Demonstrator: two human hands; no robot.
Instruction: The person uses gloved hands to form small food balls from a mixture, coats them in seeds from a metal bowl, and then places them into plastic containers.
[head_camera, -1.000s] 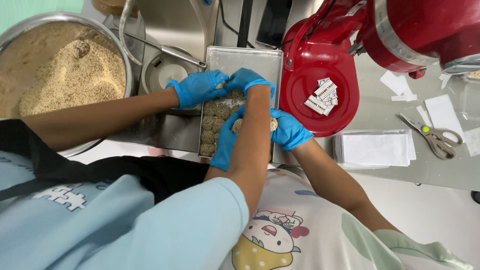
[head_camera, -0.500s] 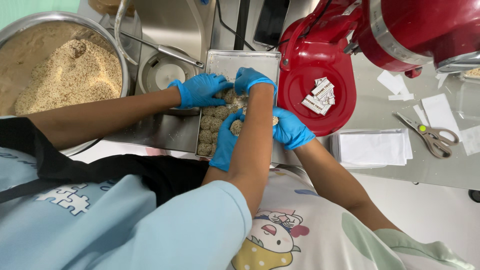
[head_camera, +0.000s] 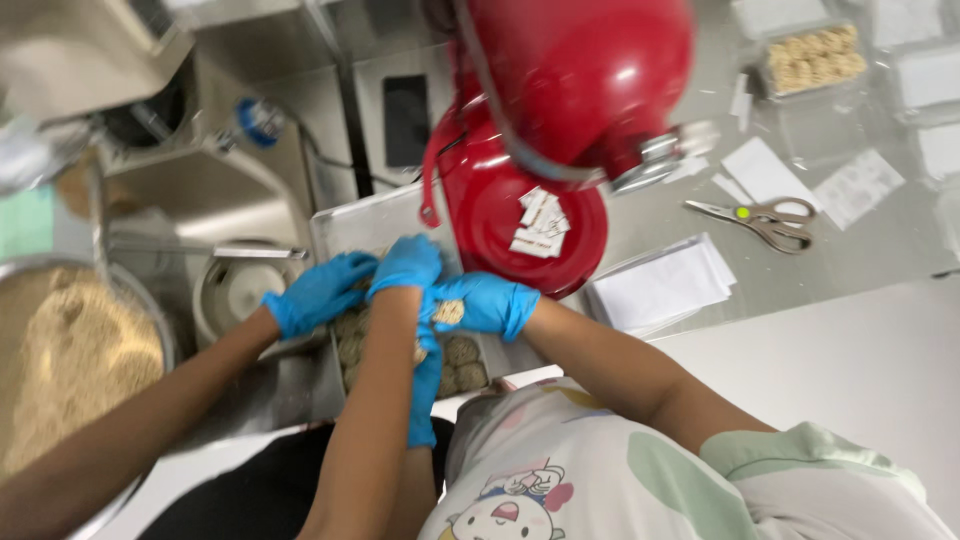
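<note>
My view has swung right. Left hand (head_camera: 320, 290) and right hand (head_camera: 405, 265) stay side by side over tray (head_camera: 370, 225) on balls (head_camera: 462, 352). Cannot tell grip. Co-worker's hand (head_camera: 485, 305) pinches one ball (head_camera: 449, 312). Judged: tray filling ongoing.

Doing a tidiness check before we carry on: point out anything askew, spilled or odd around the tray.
Nothing looks spilled or damaged. The only clutter is loose paper slips lying on the red mixer base and scissors among papers on the counter. Four gloved hands crowd the tray; the right hand pinches a dough ball.

A food-prep kitchen: steel counter (head_camera: 700, 230), red stand mixer (head_camera: 570, 90), big bowl of crumbs (head_camera: 70, 360).
</note>
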